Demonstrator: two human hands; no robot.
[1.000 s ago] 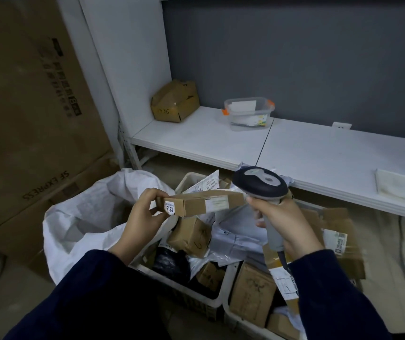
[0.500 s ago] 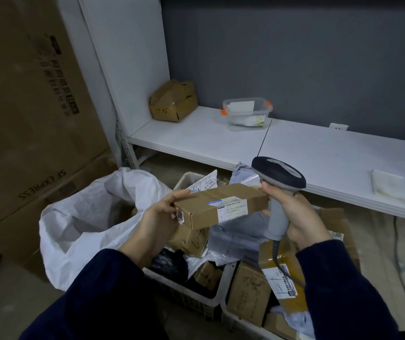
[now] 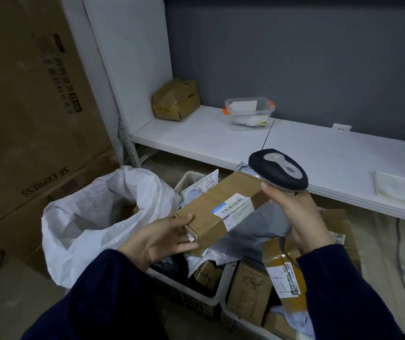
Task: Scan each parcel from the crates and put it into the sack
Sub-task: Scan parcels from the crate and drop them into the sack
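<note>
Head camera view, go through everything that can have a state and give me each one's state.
Sack: mouth open.
Crates: full of parcels.
Cardboard parcel: held above the crates, label up.
Left hand: grips the parcel's near end.
Scanner: held upright, head at the parcel's far end.
Right hand: grips the scanner's handle.
Shelf box: crumpled.

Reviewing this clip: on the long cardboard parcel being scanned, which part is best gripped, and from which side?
Grip the parcel at its near short end, coming from the left, as the left hand does. It is long and narrow, and its white label lies on the upper face, so an end grip leaves that clear for the scanner in the right hand.
</note>
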